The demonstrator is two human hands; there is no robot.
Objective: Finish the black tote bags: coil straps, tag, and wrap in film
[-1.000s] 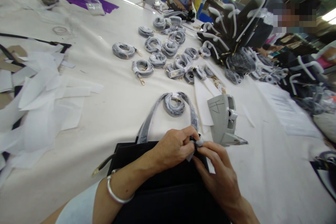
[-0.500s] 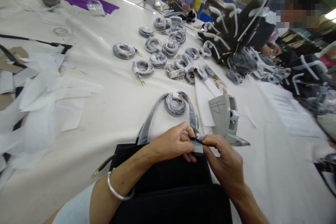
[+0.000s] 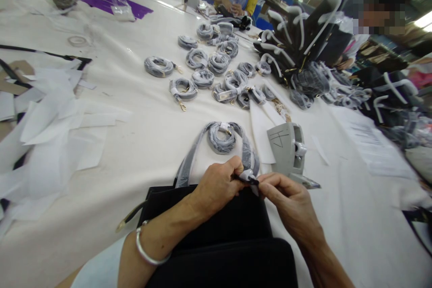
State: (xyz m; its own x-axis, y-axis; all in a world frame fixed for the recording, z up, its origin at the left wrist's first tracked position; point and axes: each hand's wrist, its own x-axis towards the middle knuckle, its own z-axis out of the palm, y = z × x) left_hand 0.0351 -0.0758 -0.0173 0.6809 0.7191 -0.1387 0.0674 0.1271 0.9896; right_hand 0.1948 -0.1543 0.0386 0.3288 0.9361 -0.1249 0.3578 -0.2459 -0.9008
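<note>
Colours: black bag (image 3: pixel 232 220), lower centre; off-white table (image 3: pixel 135 153).
Handle (image 3: pixel 191 159), centre: streaky grey. Coiled straps (image 3: pixel 189 93), upper centre: mottled grey; gold clip (image 3: pixel 182 106). Tape dispenser (image 3: pixel 281 146), right of centre: pale grey, dark strokes. Sheet (image 3: pixel 139 10), upper left: purple. Bracelet (image 3: pixel 143 254), lower left: silver.

No words or numbers can be read for certain. Dark handwritten strokes (image 3: pixel 278 137), perhaps a character or letters, mark the side of a grey tape dispenser (image 3: pixel 282 156). To the right of the dispenser, a white sheet (image 3: pixel 376 150) bears lines of print too blurred to read.
</note>
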